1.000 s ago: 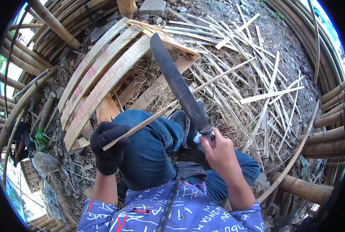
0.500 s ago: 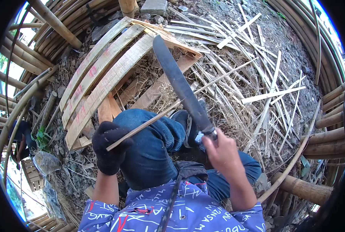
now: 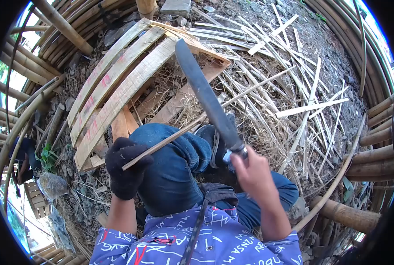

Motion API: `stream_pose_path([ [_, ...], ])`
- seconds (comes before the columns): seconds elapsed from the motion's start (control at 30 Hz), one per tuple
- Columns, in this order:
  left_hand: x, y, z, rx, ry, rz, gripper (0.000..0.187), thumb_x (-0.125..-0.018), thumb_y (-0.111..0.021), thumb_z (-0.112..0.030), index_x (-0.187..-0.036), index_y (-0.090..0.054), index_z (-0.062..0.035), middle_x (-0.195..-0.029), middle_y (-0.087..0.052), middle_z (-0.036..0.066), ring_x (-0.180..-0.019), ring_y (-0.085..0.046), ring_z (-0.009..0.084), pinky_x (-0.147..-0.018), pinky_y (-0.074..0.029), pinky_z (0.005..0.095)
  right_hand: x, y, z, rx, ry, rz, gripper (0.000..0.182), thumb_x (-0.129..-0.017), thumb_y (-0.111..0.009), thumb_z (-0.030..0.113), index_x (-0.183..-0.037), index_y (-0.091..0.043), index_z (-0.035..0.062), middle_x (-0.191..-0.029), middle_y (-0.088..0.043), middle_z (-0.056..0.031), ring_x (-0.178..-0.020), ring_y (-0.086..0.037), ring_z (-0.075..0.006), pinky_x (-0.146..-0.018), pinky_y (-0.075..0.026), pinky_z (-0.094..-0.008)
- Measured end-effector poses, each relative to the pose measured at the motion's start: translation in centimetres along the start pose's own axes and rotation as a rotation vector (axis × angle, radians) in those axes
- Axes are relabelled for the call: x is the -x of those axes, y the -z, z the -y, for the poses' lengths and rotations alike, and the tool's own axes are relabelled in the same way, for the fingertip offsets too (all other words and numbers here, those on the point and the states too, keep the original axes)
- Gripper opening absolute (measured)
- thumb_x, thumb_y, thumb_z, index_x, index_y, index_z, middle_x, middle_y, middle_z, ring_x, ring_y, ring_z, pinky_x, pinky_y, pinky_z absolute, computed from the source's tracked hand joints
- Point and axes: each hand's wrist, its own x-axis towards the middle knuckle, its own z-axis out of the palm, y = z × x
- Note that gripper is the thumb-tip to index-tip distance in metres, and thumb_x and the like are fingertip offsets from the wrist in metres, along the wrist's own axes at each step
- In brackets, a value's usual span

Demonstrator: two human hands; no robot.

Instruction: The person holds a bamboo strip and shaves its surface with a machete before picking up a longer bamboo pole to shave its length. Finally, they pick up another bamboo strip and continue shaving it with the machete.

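shirt (image 3: pixel 214 240): white lettering, upside down, partly legible "NSAM" | planks (image 3: pixel 117 84): faint red marks, unreadable

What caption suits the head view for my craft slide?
Gloved left hand holds a bamboo strip across the knee; bare right hand grips a machete.

Gloved left hand (image 3: pixel 125 170) grips a bamboo strip (image 3: pixel 163 142) across the knee; right hand (image 3: pixel 253 170) holds the machete (image 3: pixel 205 97) on it.
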Motion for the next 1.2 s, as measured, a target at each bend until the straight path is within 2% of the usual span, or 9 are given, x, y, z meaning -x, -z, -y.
stream_pose_path([
  [0.23, -0.1, 0.0, 0.2, -0.033, -0.008, -0.06, 0.022, -0.068, -0.081, -0.02, -0.08, -0.068, -0.0077, -0.072, -0.064, 0.005, -0.065, -0.059, 0.0236, -0.058, -0.047, 0.0333, 0.7, -1.1, -0.4, -0.063, 0.063, -0.021, 0.032, -0.09, -0.059, 0.024, -0.104, -0.057, -0.0047, -0.068, -0.063, -0.0229, -0.066, -0.065, -0.0398, -0.058, -0.05, -0.0413],
  [0.33, -0.2, -0.1, -0.1, -0.03, 0.019, -0.01, 0.022, -0.068, -0.081, -0.02, -0.079, -0.068, -0.0073, -0.07, -0.064, 0.005, -0.065, -0.059, 0.0229, -0.058, -0.047, 0.0329, -0.8, 0.2, -0.4, -0.013, -0.124, 0.024, 0.036, -0.09, -0.058, 0.024, -0.109, -0.055, -0.0056, -0.067, -0.062, -0.0244, -0.066, -0.065, -0.0406, -0.06, -0.05, -0.0434],
  [0.47, 0.0, 0.3, 0.2, -0.022, 0.015, -0.011, 0.021, -0.066, -0.082, -0.016, -0.079, -0.068, -0.0079, -0.071, -0.065, 0.005, -0.065, -0.059, 0.0223, -0.058, -0.047, 0.0328, 1.0, -1.5, -0.7, -0.029, 0.081, -0.016, 0.033, -0.09, -0.059, 0.025, -0.105, -0.057, -0.0043, -0.065, -0.062, -0.0222, -0.063, -0.064, -0.0392, -0.058, -0.049, -0.0427],
  [0.6, -0.2, -0.1, -0.3, -0.007, 0.072, -0.019, 0.022, -0.062, -0.082, -0.016, -0.078, -0.068, -0.0091, -0.073, -0.066, 0.004, -0.066, -0.059, 0.0227, -0.06, -0.048, 0.0328, -0.8, 0.0, -0.5, -0.006, -0.103, 0.004, 0.034, -0.089, -0.059, 0.025, -0.109, -0.057, -0.0034, -0.068, -0.062, -0.0251, -0.068, -0.064, -0.0419, -0.062, -0.049, -0.046],
  [0.73, -0.3, -0.1, 0.1, -0.015, 0.037, -0.043, 0.021, -0.062, -0.082, -0.016, -0.077, -0.068, -0.0093, -0.073, -0.067, 0.004, -0.067, -0.059, 0.023, -0.061, -0.048, 0.0334, 1.1, -0.9, -1.0, 0.043, 0.05, 0.022, 0.032, -0.09, -0.059, 0.024, -0.105, -0.058, -0.004, -0.07, -0.063, -0.0246, -0.067, -0.064, -0.0412, -0.06, -0.05, -0.0439],
  [0.87, 0.0, 0.0, -0.1, -0.037, 0.011, 0.011, 0.021, -0.062, -0.082, -0.014, -0.077, -0.068, -0.0095, -0.074, -0.067, 0.004, -0.067, -0.059, 0.023, -0.061, -0.048, 0.0339, -0.3, 0.1, -0.7, -0.008, -0.086, 0.006, 0.032, -0.089, -0.059, 0.023, -0.106, -0.057, -0.0043, -0.07, -0.063, -0.0242, -0.067, -0.064, -0.0412, -0.06, -0.05, -0.0452],
  [0.97, -0.2, 0.0, 0.0, -0.018, 0.034, -0.014, 0.02, -0.063, -0.081, -0.015, -0.077, -0.068, -0.0095, -0.074, -0.067, 0.004, -0.067, -0.059, 0.0233, -0.061, -0.048, 0.0341, 1.3, -0.9, -0.6, -0.041, 0.067, 0.057, 0.032, -0.089, -0.06, 0.024, -0.104, -0.058, -0.0034, -0.066, -0.062, -0.0222, -0.063, -0.064, -0.0388, -0.058, -0.049, -0.0432],
  [1.07, -0.1, -0.2, -0.1, 0.019, 0.073, -0.013, 0.02, -0.065, -0.081, -0.017, -0.077, -0.068, -0.009, -0.073, -0.065, 0.005, -0.066, -0.059, 0.0236, -0.06, -0.048, 0.0343, 0.4, 0.5, 0.1, -0.007, -0.008, 0.112, 0.03, -0.088, -0.061, 0.025, -0.102, -0.058, -0.0018, -0.067, -0.062, -0.0224, -0.063, -0.064, -0.0399, -0.058, -0.048, -0.0437],
  [1.2, 0.0, -0.1, 0.3, 0.001, 0.022, -0.015, 0.021, -0.068, -0.081, -0.02, -0.079, -0.069, -0.0076, -0.071, -0.064, 0.006, -0.066, -0.059, 0.0228, -0.059, -0.047, 0.0334, -0.7, -0.9, -1.6, -0.051, -0.009, -0.061, 0.029, -0.088, -0.06, 0.025, -0.099, -0.058, -0.002, -0.065, -0.062, -0.0218, -0.064, -0.064, -0.0386, -0.058, -0.048, -0.0425],
])
